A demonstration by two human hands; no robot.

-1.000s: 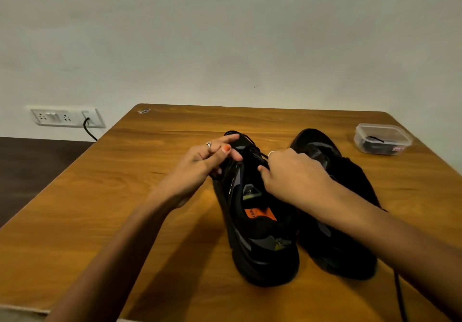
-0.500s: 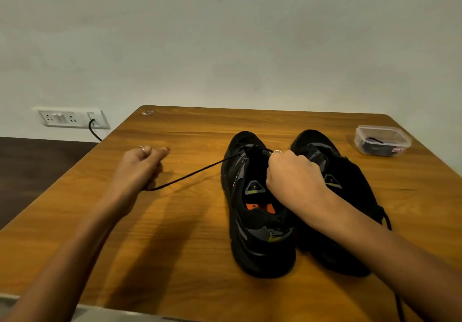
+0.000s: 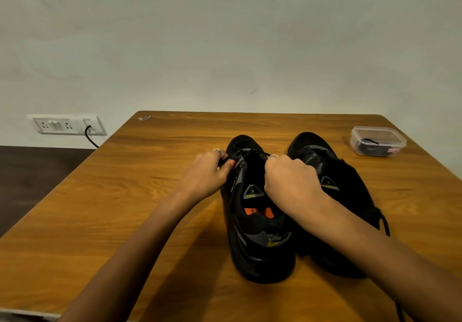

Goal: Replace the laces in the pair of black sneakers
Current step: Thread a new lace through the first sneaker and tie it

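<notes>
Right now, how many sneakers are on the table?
2. The left sneaker stands mid-table with both hands at its laces; the right sneaker stands beside it, partly hidden by the right forearm.

Two black lace-up sneakers stand side by side right of centre on the brown wooden table [image 3: 125,221], toes toward its far edge: left sneaker [image 3: 260,241], right sneaker [image 3: 347,196]. A clear lidded plastic container [image 3: 378,141] sits near the far right corner.
</notes>
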